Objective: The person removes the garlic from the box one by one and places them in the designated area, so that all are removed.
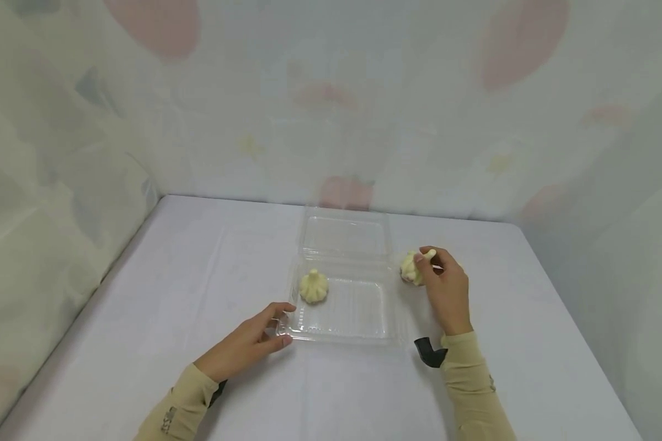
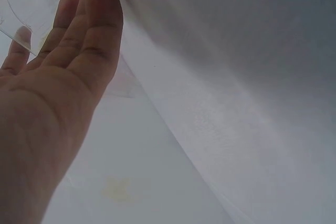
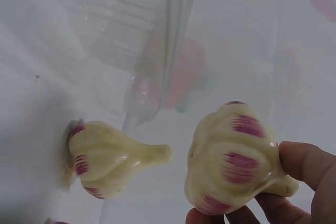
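Note:
My right hand [image 1: 447, 288] holds a cream garlic bulb [image 1: 410, 269] just right of the clear plastic box. Purple streaks mark this held bulb [image 3: 231, 161] in the right wrist view, where the thumb and fingers [image 3: 302, 163] pinch it near its stem. Inside the box's base, at the back left, another garlic bulb [image 1: 314, 286] sits with its stem up. My left hand [image 1: 243, 346] is at the front left corner of the clear plastic box [image 1: 336, 338], its fingers loosely extended along the rim and its thumb by the front edge.
The box's lid [image 1: 344, 236] lies folded back toward the rear wall. Beside the held bulb, a further garlic bulb [image 3: 110, 158] stands on the white tablecloth [image 1: 243, 257]. Patterned cloth walls [image 1: 419, 122] enclose the back and sides of the table.

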Demonstrator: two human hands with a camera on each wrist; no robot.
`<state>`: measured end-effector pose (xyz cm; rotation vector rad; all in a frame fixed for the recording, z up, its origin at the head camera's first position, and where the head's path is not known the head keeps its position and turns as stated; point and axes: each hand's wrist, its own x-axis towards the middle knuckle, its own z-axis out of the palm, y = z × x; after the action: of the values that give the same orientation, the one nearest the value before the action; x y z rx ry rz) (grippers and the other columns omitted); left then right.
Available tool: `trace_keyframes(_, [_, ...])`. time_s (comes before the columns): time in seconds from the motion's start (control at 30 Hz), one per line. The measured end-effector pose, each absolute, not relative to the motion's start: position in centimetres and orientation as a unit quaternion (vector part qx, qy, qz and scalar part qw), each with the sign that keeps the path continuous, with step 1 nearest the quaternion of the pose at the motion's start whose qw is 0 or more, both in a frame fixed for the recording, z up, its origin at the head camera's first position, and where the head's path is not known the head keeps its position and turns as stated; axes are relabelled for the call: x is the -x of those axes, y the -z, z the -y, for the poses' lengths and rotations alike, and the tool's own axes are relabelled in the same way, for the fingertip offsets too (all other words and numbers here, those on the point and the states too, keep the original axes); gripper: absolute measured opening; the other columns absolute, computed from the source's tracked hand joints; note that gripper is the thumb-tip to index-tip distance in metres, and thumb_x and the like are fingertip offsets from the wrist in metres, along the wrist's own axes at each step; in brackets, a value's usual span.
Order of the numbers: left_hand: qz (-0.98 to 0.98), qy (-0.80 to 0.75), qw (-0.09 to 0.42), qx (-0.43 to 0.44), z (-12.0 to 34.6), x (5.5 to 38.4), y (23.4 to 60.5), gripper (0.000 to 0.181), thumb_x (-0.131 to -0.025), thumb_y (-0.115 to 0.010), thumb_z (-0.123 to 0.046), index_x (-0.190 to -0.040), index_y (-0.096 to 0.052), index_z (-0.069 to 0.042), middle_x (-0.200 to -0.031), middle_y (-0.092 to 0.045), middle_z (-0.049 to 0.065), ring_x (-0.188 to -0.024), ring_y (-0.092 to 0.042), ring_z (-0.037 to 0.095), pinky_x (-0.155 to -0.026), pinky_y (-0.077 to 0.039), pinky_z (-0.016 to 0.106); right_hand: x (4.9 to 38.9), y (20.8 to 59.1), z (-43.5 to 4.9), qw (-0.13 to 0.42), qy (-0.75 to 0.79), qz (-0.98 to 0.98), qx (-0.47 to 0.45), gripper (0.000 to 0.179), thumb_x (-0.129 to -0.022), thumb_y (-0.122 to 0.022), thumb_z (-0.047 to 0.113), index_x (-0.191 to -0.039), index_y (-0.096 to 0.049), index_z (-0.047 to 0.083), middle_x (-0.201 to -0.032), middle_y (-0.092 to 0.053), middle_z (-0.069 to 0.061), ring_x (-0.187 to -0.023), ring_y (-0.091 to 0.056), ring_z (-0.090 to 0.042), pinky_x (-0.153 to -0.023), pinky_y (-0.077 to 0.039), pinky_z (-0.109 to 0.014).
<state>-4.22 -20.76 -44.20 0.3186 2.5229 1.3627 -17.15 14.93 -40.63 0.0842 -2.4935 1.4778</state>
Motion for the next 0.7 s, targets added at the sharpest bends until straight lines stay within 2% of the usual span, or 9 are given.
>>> trace_keyframes(0.27, [-0.868,-0.47,0.131,-0.098,20.7,4.0,44.4,0.053,-0.101,-0.064,-0.038,-0.147,-0.043,-0.021,-0.139,-0.054,0.007,-0.119,-0.057,0.025,-0.092,-0.05,0.045,17.2,41.6,-15.2,0.089,-0.469,0.878,-0.019,0.04,-0.104,-0.059,0.035,-0.129,-0.063,0.004,-0.117,-0.066,-0.016,-0.107,-0.062,-0.032,-0.087,-0.049,-0.043])
trace_keyframes(0.5, [-0.871,-0.463,0.123,-0.105,20.7,4.0,44.1,0.052,-0.102,-0.063,-0.037,-0.146,-0.043,-0.02,-0.137,-0.055,0.009,-0.117,-0.059,0.025,-0.09,-0.051,0.045,17.4,42.6,-15.1,0.054,-0.418,0.907,-0.026,0.035,-0.104,-0.057,0.03,-0.128,-0.064,0.005,-0.112,-0.065,-0.015,-0.095,-0.059,-0.029,-0.078,-0.047,-0.042])
trace_keyframes(0.7, [-0.869,-0.465,0.124,-0.113,20.7,4.1,44.2,0.053,-0.102,-0.063,-0.039,-0.146,-0.043,-0.019,-0.138,-0.054,0.009,-0.111,-0.061,0.022,-0.088,-0.052,0.043,17.3,43.0,-15.3,0.021,-0.391,0.92,-0.023,0.035,-0.103,-0.055,0.025,-0.129,-0.064,0.004,-0.118,-0.065,-0.016,-0.098,-0.058,-0.031,-0.084,-0.047,-0.047])
